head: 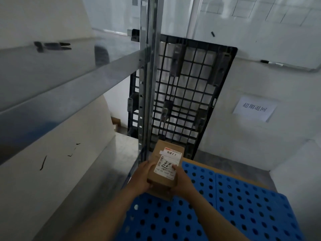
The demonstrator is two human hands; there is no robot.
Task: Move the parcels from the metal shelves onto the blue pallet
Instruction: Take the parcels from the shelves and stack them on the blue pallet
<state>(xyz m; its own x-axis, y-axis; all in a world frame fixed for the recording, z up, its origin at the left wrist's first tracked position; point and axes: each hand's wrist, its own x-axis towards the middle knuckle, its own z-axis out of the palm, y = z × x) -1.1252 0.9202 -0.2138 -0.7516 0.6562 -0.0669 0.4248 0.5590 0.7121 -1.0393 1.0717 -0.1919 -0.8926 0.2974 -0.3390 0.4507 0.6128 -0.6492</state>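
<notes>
The left hand (144,174) and the right hand (182,180) were curled round the sides of a small cardboard parcel (165,165). It was at the blue pallet (231,206), right beside the metal shelf post (149,87).

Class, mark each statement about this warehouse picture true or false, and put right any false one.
1. The left hand and the right hand both hold the parcel. True.
2. The black pallet lies flat. False: it stands on edge against the wall.
3. A paper sign hangs on the wall at the right. True.
4. The parcel's label is blank. False: it bears print and handwritten marks.
5. The blue pallet has a solid top. False: its top is full of round holes.
</notes>
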